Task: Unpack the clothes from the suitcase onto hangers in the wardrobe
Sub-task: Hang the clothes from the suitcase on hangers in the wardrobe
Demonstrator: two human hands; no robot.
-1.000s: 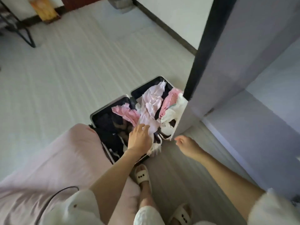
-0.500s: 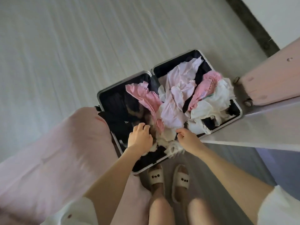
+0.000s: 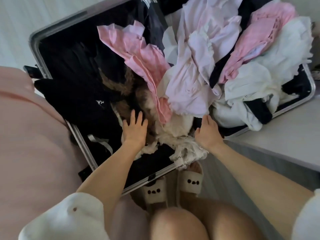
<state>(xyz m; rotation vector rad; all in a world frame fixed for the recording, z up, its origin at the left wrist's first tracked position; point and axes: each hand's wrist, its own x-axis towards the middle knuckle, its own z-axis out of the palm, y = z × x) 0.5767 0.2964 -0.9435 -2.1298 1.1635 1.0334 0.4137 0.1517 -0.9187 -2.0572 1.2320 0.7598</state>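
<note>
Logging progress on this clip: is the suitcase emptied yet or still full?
Still full. The open suitcase holds heaped pink clothes, white clothes and dark clothes; both hands reach into the pile.

One head-worn view looks steeply down, close over the open suitcase [image 3: 83, 144] by the person's feet.

Pale striped floor [image 3: 13, 23] at upper left. Pink bedding or fabric surface [image 3: 31, 135] along left edge. Light grey flat panel [image 3: 285, 144] at right, darker grey floor [image 3: 242, 161] below it. Soft daylight.
</note>
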